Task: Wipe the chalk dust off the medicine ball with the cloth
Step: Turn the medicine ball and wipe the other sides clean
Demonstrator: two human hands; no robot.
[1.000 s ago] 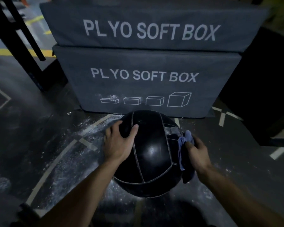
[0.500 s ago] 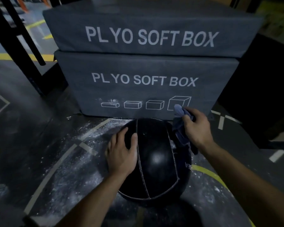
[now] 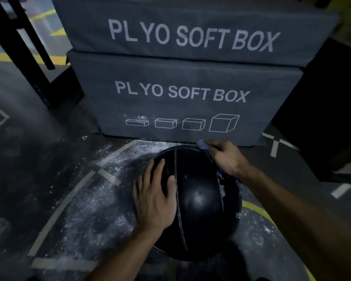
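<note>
A black medicine ball (image 3: 201, 201) with pale seams rests on the dark gym floor, low in the middle of the view. My left hand (image 3: 154, 197) lies flat on its left side, fingers spread. My right hand (image 3: 226, 157) presses a blue-grey cloth (image 3: 204, 146) against the ball's upper right edge; most of the cloth is hidden under the hand, and a tail of it hangs down the right side. A few white chalk specks show near the ball's right seam.
Two stacked grey boxes marked PLYO SOFT BOX (image 3: 180, 94) stand right behind the ball. White chalk dust (image 3: 109, 179) is scattered on the floor to the left. A black metal rack leg (image 3: 28, 47) rises at the upper left. A dark block (image 3: 322, 118) fills the right.
My right hand has swept the cloth from the ball's right side up over to its upper far edge. The left hand stays on the ball's left side.
</note>
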